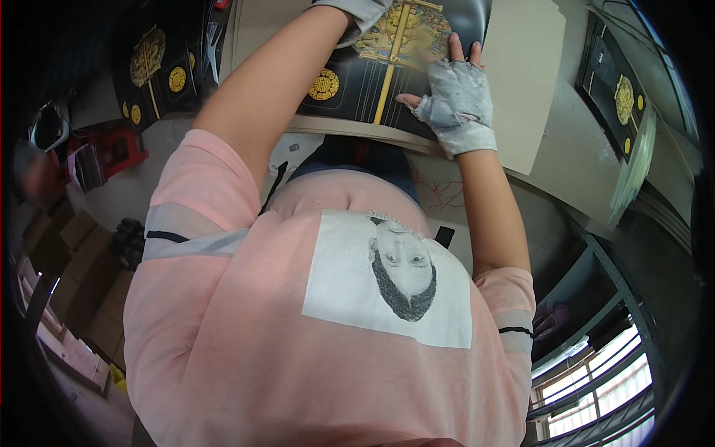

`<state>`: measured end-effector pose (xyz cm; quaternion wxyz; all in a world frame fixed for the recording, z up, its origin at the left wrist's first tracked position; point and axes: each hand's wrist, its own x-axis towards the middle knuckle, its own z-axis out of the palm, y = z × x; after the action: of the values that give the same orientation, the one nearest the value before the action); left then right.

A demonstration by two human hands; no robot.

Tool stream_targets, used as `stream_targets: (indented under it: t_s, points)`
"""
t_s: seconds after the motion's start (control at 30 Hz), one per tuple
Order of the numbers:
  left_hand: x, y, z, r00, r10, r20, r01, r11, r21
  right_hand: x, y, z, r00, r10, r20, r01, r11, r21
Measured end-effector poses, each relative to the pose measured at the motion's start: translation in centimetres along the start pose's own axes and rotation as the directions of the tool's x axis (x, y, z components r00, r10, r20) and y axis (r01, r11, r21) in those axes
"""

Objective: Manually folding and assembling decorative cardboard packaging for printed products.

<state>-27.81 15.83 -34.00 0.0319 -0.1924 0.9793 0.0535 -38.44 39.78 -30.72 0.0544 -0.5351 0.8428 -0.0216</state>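
A black panel (pixel 342 108) with stitched lines lies flat on a beige board in front of me, its far end cut off by the top of the view. It bears a gold strip (pixel 386 86), a round gold medallion (pixel 325 85) and a large patterned gold-and-blue ornament (pixel 372 41). My right hand (pixel 460 97), in a grey fingerless glove, rests on the panel's right part with fingers spread and thumb out to the left. Reaching over the panel's left side, my left hand (pixel 363 16) wears a similar grey glove. Its fingers are mostly beyond the upper edge.
Beige board (pixel 525 89) extends right of the panel. More black-and-gold panels lie at left (pixel 153 67) and right (pixel 605 82). A grey-handled tool (pixel 213 51) sits by the left ones. Red frame (pixel 125 149), cardboard boxes (pixel 82 261) and a metal rack (pixel 622 279) stand lower down.
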Motion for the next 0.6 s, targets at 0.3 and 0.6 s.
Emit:
stream_targets:
  t_s: [0.3, 0.6]
  points:
    - [0.3, 0.0, 2.2, 0.999, 0.025, -0.039, -0.021, 0.996, 0.083, -0.9, -2.0, -2.6, 1.0, -0.022, 0.017, 0.022, 1.0, -0.015]
    - [0.1, 0.3, 4.1, 0.995, 0.067, -0.076, -0.054, 0.985, 0.166, -3.7, -5.0, -0.1, 0.996, -0.074, -0.053, 0.079, 0.991, 0.109]
